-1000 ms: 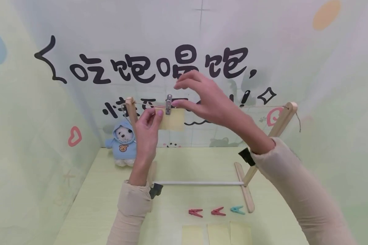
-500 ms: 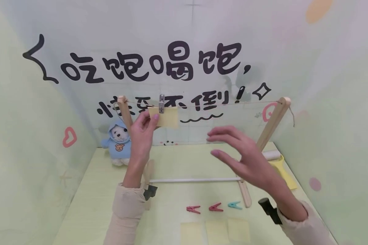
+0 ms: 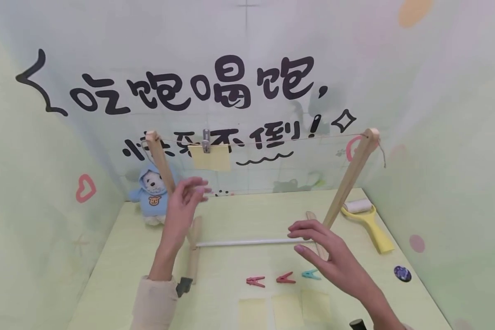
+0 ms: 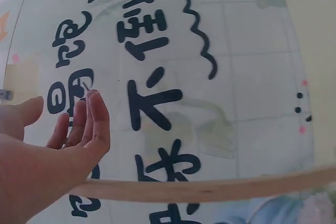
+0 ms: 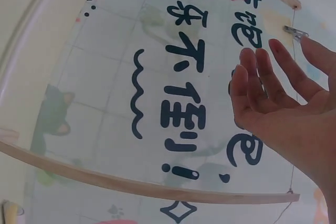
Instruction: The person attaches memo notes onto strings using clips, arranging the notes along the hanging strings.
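A yellow paper note [image 3: 214,158] hangs from the string [image 3: 264,142] near the left post, held by a silver metal clip [image 3: 206,140]. Below the note, beside the left post, the left hand [image 3: 183,206] holds nothing, its fingers loosely bent. Lower down at the right, the right hand [image 3: 334,256] is empty too, in front of the foot of the right post, fingers apart. In the right wrist view the note [image 5: 277,27] and clip [image 5: 295,31] show beyond the right hand [image 5: 286,93]. The left wrist view shows the left hand [image 4: 63,145] with relaxed fingers.
Two red clips [image 3: 286,277] and a blue clip [image 3: 311,274] lie above several yellow notes [image 3: 287,309]. A white rod [image 3: 243,242] joins the wooden feet. A plush toy [image 3: 153,197] stands left; a yellow-handled roller [image 3: 373,227] and dark disc [image 3: 402,273] lie right.
The left hand has let go of the note and moved down. From near the metal clip, the right hand has lowered toward the table. The note stays clipped on the string.
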Demonstrator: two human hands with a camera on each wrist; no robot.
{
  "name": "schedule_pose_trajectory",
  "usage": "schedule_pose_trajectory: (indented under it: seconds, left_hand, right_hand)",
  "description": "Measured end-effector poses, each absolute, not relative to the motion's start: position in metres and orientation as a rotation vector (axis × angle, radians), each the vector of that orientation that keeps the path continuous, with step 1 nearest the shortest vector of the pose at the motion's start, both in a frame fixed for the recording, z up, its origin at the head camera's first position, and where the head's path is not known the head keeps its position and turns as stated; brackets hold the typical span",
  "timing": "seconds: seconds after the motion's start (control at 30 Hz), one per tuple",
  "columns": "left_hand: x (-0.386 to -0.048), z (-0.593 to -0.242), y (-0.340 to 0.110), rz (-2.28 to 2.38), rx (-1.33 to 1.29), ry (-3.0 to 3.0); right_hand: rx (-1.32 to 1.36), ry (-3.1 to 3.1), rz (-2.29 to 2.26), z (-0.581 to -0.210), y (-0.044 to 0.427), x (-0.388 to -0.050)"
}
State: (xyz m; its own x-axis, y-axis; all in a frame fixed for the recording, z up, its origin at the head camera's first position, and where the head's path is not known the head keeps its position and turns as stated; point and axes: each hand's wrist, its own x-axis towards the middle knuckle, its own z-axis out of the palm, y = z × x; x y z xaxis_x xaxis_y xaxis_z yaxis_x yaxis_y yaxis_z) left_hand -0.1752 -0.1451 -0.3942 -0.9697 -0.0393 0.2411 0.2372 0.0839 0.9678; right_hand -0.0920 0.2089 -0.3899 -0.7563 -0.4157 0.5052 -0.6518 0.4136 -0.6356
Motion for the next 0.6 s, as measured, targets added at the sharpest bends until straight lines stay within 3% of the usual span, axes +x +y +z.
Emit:
schedule_pose_trajectory:
  seconds: [0.33,0.6]
  left_hand:
    - [-0.098,-0.545,-0.126,-1.861,-0.063,-2.637]
    - [-0.061,-0.603,-0.117,-1.842,-0.178,-2.803]
  right_hand:
    - [0.852,-2.355,1.326,-0.425,0.215,-0.08]
    - [0.758,-2.31,1.3,-0.445,0.223,-0.084]
